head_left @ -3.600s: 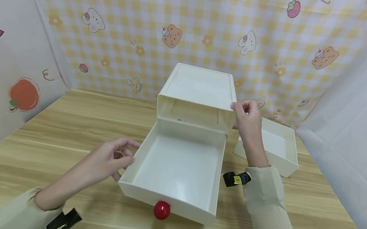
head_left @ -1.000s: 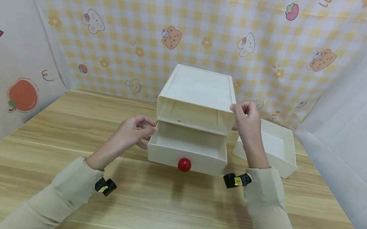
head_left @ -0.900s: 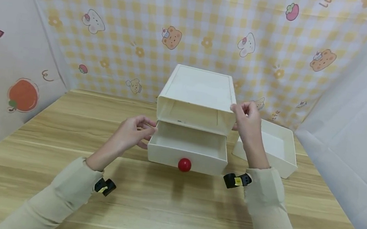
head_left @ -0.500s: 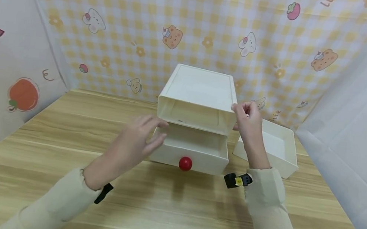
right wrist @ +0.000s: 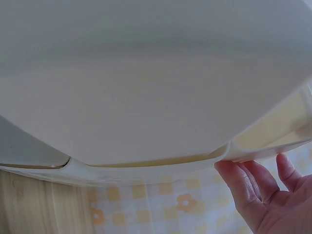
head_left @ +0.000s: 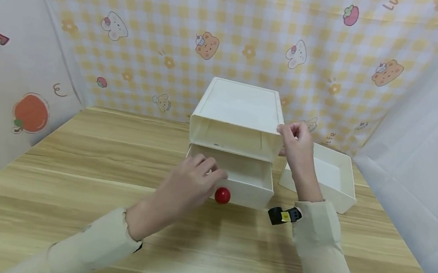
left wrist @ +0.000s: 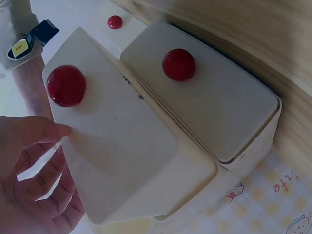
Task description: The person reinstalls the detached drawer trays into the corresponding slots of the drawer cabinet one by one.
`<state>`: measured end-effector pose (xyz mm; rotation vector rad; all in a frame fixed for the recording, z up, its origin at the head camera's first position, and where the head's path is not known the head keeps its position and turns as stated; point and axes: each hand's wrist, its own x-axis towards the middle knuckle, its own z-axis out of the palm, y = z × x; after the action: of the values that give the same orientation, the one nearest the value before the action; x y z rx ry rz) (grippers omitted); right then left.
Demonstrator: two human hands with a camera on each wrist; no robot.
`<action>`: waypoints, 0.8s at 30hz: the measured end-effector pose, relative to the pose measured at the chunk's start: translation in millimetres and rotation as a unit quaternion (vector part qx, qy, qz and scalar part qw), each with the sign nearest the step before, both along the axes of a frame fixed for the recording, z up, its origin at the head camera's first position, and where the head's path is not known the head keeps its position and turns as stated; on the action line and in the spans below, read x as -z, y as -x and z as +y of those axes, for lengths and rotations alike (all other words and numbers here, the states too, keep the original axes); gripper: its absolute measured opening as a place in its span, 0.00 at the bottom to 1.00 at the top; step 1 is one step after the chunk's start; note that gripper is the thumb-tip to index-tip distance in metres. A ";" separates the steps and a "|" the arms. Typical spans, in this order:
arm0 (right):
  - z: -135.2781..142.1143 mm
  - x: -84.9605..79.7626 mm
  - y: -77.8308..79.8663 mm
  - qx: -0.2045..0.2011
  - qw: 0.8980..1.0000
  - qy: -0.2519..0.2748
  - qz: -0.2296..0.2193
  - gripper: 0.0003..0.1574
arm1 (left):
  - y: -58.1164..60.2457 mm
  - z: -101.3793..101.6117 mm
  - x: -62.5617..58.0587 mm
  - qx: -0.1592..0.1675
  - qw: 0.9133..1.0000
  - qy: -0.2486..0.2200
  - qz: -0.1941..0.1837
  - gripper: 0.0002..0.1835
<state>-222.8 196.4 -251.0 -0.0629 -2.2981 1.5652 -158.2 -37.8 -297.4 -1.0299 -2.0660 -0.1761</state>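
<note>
A white drawer cabinet stands mid-table, its upper slot holding no drawer. Below that slot, a white drawer with a round red knob is pulled partway out. My left hand is at the drawer's front rim, left of the knob. The left wrist view has its thumb on the front panel and the other fingers behind the rim. My right hand grips the cabinet's front right edge at the upper corner. In the right wrist view, its fingers touch the side wall.
A loose white drawer lies on the wooden table, right of the cabinet. A closed lower drawer with a red knob shows in the left wrist view. Behind stands a yellow checked curtain.
The drawer slid back into the cabinet, leaving its front part out. Then the left hand left its left side wall and moved right to the front rim. The right hand kept its place.
</note>
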 end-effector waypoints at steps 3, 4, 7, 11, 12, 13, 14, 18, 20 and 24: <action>0.5 -0.2 -0.9 -0.004 1.000 -0.001 0.001 0.12 | 0.2 2.4 2.0 -0.001 1.000 -0.005 0.001 0.08; 0.6 -0.2 -1.0 -0.005 1.000 -0.002 0.001 0.11 | 0.2 2.9 2.3 0.000 1.000 -0.007 -0.003 0.08; 1.6 0.2 -0.7 -0.009 1.000 -0.008 0.003 0.11 | 0.0 3.8 2.5 0.003 1.000 -0.010 -0.020 0.08; 2.2 1.2 0.2 -0.011 1.000 -0.009 0.005 0.10 | 1.3 4.8 2.3 0.001 0.999 -0.009 -0.037 0.09; 2.1 1.3 0.4 -0.012 1.000 -0.009 0.006 0.10 | 2.0 5.0 2.3 0.000 0.999 -0.008 -0.039 0.09; 2.0 1.4 0.5 -0.012 1.000 -0.008 0.005 0.10 | 2.8 5.2 2.2 -0.001 0.999 -0.007 -0.039 0.09; 1.9 1.5 0.7 -0.012 1.000 -0.007 0.006 0.10 | 3.6 5.4 2.1 0.000 0.999 -0.008 -0.039 0.09; 1.5 2.0 1.0 -0.013 1.000 -0.005 0.003 0.11 | 7.9 5.7 2.3 0.002 0.999 -0.007 -0.034 0.09; 1.5 2.1 1.1 -0.012 1.000 -0.005 0.003 0.10 | 11.0 6.1 3.0 0.004 0.999 -0.007 -0.031 0.09; 1.7 2.1 1.6 -0.009 1.000 -0.007 0.005 0.10 | 17.6 7.8 3.8 0.000 1.000 -0.006 -0.029 0.10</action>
<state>-224.5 198.1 -253.1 -0.0300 -2.3088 1.5543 -175.7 -30.0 -301.1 -1.0279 -2.1139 -0.2209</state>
